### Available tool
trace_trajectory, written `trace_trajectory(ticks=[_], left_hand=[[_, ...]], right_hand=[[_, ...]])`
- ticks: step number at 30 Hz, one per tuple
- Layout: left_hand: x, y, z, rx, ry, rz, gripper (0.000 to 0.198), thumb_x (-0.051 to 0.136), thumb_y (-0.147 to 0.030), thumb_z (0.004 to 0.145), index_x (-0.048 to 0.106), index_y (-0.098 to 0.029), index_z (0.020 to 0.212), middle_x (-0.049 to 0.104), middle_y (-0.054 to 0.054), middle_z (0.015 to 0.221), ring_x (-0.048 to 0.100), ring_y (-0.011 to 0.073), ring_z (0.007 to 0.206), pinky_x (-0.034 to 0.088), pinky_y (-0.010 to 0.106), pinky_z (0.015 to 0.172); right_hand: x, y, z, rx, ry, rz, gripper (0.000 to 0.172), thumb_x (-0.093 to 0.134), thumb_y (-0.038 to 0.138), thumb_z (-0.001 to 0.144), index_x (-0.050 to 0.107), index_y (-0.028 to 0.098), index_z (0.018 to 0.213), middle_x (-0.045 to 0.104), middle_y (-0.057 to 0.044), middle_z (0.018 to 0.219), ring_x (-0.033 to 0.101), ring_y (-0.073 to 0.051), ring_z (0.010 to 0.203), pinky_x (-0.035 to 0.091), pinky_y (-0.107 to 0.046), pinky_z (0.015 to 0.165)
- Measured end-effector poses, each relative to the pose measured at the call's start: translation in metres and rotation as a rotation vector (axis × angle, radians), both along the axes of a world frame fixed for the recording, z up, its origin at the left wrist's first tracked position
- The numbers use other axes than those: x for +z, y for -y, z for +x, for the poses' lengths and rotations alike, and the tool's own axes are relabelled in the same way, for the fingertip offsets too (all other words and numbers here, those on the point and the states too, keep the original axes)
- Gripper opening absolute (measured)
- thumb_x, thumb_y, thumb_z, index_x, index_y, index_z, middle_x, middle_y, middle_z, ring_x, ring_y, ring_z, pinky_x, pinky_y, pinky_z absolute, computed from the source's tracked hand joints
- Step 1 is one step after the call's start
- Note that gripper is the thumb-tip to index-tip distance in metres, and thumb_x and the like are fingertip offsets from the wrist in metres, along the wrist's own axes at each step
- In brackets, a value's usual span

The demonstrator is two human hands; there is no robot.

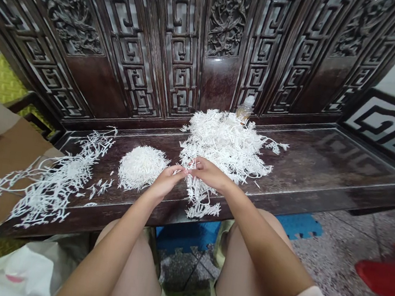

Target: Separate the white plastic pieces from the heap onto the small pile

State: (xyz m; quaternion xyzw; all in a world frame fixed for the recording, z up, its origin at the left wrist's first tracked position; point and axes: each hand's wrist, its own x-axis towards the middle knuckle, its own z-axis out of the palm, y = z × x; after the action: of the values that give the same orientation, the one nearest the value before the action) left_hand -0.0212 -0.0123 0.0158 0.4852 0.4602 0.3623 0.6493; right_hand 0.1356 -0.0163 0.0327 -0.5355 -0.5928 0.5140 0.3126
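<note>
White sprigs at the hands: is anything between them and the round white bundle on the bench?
Nothing visible stands in the way. The white sprigs are at the left hand and right hand, and the round white bundle lies just beyond the left hand.

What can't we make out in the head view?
- Left hand and right hand: whether the fingertips grip a sprig; the fingers hide it.
- Bottle: lower part hidden by the white sprig pile.
- Red object: cut off by the right edge, kind unclear.
- Plastic bag: cut off by the bottom edge.

Head view, facing down at hands [208,174]
</note>
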Motion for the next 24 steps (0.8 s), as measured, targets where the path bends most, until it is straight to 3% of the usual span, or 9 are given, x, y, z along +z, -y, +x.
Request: trace_trajectory(ticks=[4,10,14,20,24], left_hand=[[0.0,-0.001,0.001,-0.093,0.076,-0.06,0.027,0.062,-0.04,0.062,0.055,-0.015,0.071,0.035,-0.006,0.051,0.029,0.0052,0.047,0.02,0.021,0.048],[-0.002,-0.001,0.001,-0.107,0.055,-0.06,0.023,0.061,-0.036,0.063,0.059,-0.014,0.069,0.048,-0.001,0.062,0.036,0.0076,0.056,0.024,0.022,0.051],[0.002,0.003,0.001,-0.147,0.152,-0.085,0.019,0.06,-0.033,0.064,0.058,-0.014,0.064,0.047,-0.002,0.06,0.036,0.0076,0.056,0.025,0.023,0.053],[0.008,0.009,0.005,-0.164,0.329,-0.129,0.016,0.06,-0.029,0.066,0.057,-0.013,0.067,0.046,-0.001,0.06,0.035,0.0065,0.054,0.028,0.022,0.054],[0.018,0.002,-0.014,-0.128,0.51,-0.126,0.029,0.052,-0.027,0.073,0.039,-0.016,0.049,0.03,-0.004,0.047,0.03,0.0064,0.047,0.032,0.023,0.054]], right_hand=[[0.001,0.001,0.0,0.05,-0.023,0.007,0.019,0.056,0.032,0.066,0.046,0.017,0.072,0.043,0.005,0.057,0.037,-0.008,0.051,0.027,-0.023,0.052],[0.003,0.002,-0.001,0.149,-0.085,0.025,0.012,0.056,0.027,0.066,0.053,0.016,0.067,0.05,0.002,0.065,0.044,-0.011,0.063,0.032,-0.025,0.062],[0.008,0.004,0.0,0.191,-0.168,0.004,0.008,0.051,0.022,0.067,0.054,0.015,0.063,0.052,0.002,0.064,0.044,-0.01,0.064,0.032,-0.026,0.066],[0.021,0.009,-0.006,0.182,-0.35,-0.06,0.011,0.045,0.014,0.067,0.052,0.016,0.06,0.048,0.002,0.059,0.04,-0.009,0.057,0.032,-0.026,0.061],[0.033,0.012,0.011,0.101,-0.3,-0.095,0.009,0.047,0.015,0.069,0.053,0.017,0.063,0.049,0.002,0.059,0.044,-0.011,0.06,0.033,-0.031,0.071]])
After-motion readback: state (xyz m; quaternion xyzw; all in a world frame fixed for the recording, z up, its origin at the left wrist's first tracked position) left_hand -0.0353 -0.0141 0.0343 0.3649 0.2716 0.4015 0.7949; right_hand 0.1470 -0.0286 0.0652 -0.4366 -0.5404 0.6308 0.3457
